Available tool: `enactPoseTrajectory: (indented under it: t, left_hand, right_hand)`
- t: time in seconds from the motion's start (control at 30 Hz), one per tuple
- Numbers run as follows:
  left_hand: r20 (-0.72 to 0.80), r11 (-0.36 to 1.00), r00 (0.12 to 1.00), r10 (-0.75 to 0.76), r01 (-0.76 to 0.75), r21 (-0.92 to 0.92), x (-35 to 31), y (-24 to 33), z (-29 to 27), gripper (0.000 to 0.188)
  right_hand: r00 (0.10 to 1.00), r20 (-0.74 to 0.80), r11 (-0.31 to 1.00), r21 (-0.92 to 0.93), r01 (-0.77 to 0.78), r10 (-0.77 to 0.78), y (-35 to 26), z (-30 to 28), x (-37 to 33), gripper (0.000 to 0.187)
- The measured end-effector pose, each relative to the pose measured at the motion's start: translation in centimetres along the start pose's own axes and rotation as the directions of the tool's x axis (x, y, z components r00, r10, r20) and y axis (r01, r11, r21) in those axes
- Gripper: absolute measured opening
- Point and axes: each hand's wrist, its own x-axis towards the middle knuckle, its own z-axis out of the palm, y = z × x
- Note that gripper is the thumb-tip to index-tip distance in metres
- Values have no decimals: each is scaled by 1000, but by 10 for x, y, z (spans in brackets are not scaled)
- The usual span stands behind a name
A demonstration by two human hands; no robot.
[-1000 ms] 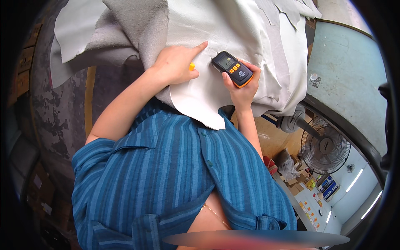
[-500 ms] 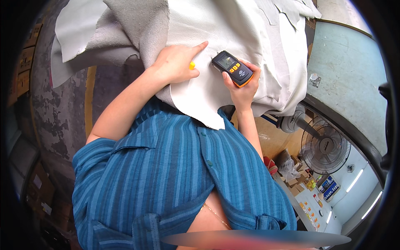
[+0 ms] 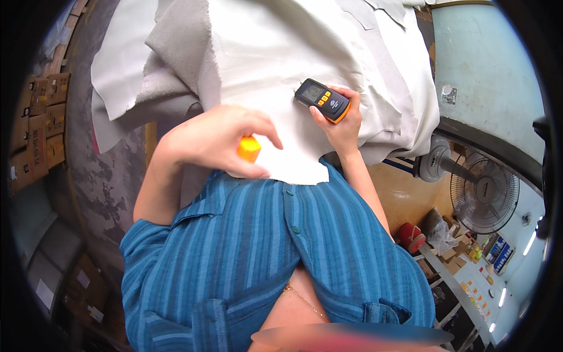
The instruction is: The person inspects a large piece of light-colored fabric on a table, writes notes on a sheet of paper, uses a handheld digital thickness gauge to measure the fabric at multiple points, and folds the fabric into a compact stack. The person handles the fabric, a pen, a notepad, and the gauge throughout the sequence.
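My right hand (image 3: 341,124) grips a black-and-orange handheld meter (image 3: 322,100) with a small screen and yellow buttons. The meter's top end points up and left, against the surface of a white leather hide (image 3: 270,70); whether the tip presses into it I cannot tell. To the left, my left hand (image 3: 226,141) has thumb and index finger spread above the hide's near edge. A yellow cap-like piece (image 3: 249,149) is tucked in that palm; the fingers behind it are hidden. The hide's lower flap reaches my striped blue shirt.
More hides with grey suede undersides (image 3: 182,44) hang in folds at the left. Cardboard boxes (image 3: 44,126) are stacked farther left. On the right stand a fan (image 3: 484,188) and a pale blue panel (image 3: 487,58). A red container (image 3: 410,236) sits below the fan.
My left hand has come off the hide's upper area and moved down toward me, its index finger now curved and the yellow piece more exposed. The right hand with the meter barely shifted.
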Motion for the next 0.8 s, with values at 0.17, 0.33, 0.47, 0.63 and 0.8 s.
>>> enactPoseTrajectory:
  t: [0.17, 0.33, 0.47, 0.63, 0.8]
  left_hand:
    - [177, 966, 962, -209, 174, 192, -15, 11, -15, 63]
    - [221, 915, 922, -318, 238, 325, -15, 24, -13, 68]
    - [189, 777, 905, -382, 203, 596, -2, 19, 5, 39]
    - [-148, 887, 985, 85, -7, 462, 23, -12, -20, 11]
    - [-728, 762, 661, -181, 562, 320, 52, -58, -108, 28]
  right_hand:
    - [996, -27, 967, 242, -78, 87, 2, 0, -1, 53]
    - [915, -105, 685, 697, -212, 390, 12, -13, 2, 45]
    - [900, -127, 514, 850, -119, 417, 19, -33, 8, 48]
    - [882, -250, 368, 925, 95, 401, -2, -73, 15, 53]
    - [956, -293, 304, 910, 283, -12, -45, -104, 21, 61]
